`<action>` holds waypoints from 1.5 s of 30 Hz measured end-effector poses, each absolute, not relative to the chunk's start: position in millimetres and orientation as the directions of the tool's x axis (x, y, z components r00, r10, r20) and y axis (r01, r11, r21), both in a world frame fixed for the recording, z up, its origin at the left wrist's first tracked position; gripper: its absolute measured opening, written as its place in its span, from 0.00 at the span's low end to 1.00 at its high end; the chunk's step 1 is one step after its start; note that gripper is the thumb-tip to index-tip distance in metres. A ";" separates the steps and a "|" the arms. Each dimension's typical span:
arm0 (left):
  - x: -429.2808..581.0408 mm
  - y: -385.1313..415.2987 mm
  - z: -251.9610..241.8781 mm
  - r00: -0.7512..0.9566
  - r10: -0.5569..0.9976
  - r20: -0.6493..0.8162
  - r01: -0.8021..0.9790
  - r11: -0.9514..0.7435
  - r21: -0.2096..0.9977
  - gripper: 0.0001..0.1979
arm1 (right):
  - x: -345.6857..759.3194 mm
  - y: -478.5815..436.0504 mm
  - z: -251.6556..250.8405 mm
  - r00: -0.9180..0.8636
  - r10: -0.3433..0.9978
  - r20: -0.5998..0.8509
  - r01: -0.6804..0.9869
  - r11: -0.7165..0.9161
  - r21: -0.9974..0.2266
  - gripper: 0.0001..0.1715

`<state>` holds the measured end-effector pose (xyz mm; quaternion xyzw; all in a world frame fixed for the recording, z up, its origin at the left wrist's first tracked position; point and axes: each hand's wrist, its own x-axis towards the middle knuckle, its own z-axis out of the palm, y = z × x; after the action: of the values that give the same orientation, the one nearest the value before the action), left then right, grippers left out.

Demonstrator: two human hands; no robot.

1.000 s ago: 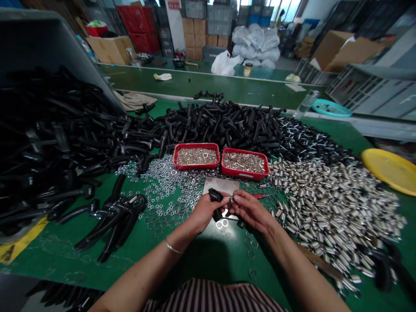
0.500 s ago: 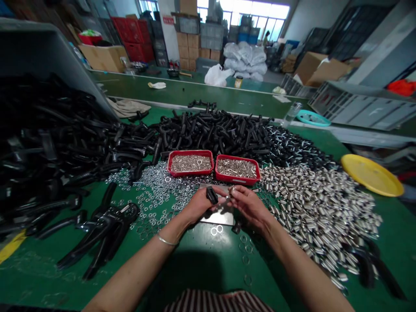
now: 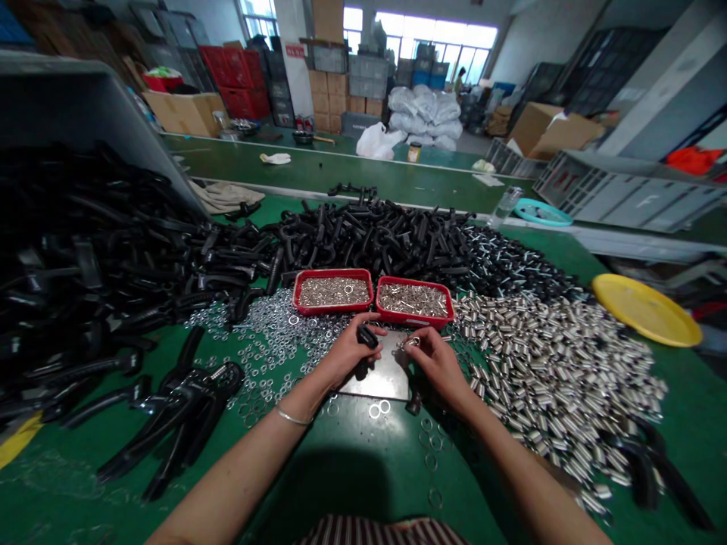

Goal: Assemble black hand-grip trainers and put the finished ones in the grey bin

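My left hand (image 3: 345, 356) is closed round a black lever-like part (image 3: 366, 337), one end of it showing above the thumb. Between the thumb and fingertips of my right hand (image 3: 441, 365) is a small shiny metal spring (image 3: 412, 343); its details are too small to make out. Both hands hover over a flat metal plate (image 3: 383, 384) on the green table, a short gap between them. Two flat rings (image 3: 379, 409) lie at the plate's front edge. A small dark part (image 3: 414, 403) sits by its right corner.
Behind the plate stand two red trays, the left one (image 3: 332, 309) and the right one (image 3: 414, 318), filled with tiny metal pieces. Black levers (image 3: 369, 235) are heaped beyond. Silver cylinders (image 3: 545, 378) cover the right side; loose nuts and rings (image 3: 261, 348) spread left. A yellow lid (image 3: 647, 310) lies far right.
My hands have drawn apart, uncovering more of the plate between them. The metal spring in my right hand has come away from the black part in my left.
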<state>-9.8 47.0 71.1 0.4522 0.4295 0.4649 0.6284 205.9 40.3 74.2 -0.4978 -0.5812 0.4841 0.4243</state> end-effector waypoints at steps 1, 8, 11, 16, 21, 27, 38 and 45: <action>-7.6 47.6 72.0 0.175 0.979 -0.105 -0.176 0.136 0.975 0.29 | 206.3 39.2 74.3 -0.156 0.988 0.005 0.168 0.031 -0.985 0.11; -1.7 49.1 72.6 0.135 0.979 -0.155 -0.112 0.171 0.979 0.25 | 208.2 34.6 81.9 -0.210 0.970 -0.124 -0.133 -0.154 -0.979 0.14; 1.6 41.2 75.7 0.201 0.975 -0.095 -0.113 0.119 0.986 0.23 | 208.2 34.6 83.0 -0.246 0.950 -0.190 -0.240 -0.250 -0.938 0.15; 13.6 33.8 81.0 0.220 0.975 -0.024 0.196 -0.020 0.980 0.12 | 202.0 38.1 79.4 -0.267 0.923 -0.277 -0.357 -0.362 -0.861 0.16; 22.3 25.8 72.6 0.159 0.985 0.061 0.320 -0.110 0.941 0.09 | 199.5 42.4 69.8 -0.209 0.953 -0.221 -0.339 -0.282 -0.897 0.17; 12.2 16.9 69.7 0.269 0.945 0.188 0.368 -0.281 0.886 0.10 | 209.2 34.3 74.9 -0.597 0.753 -0.278 -0.374 -0.568 -0.733 0.15; 7.1 17.5 74.8 0.261 0.940 -0.220 0.559 0.038 0.828 0.13 | 239.8 -23.5 70.1 -0.709 0.672 -0.216 -0.190 -0.476 -0.859 0.16; 57.5 -9.2 86.9 0.510 0.841 -0.178 0.537 -0.150 0.830 0.08 | 255.9 -55.4 62.2 -0.392 0.884 -0.252 -0.470 -0.429 -0.771 0.19</action>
<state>57.5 -9.2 86.9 0.7398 0.4659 0.1666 0.4559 255.9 -55.4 62.2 -0.3362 -0.3079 0.7755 0.4368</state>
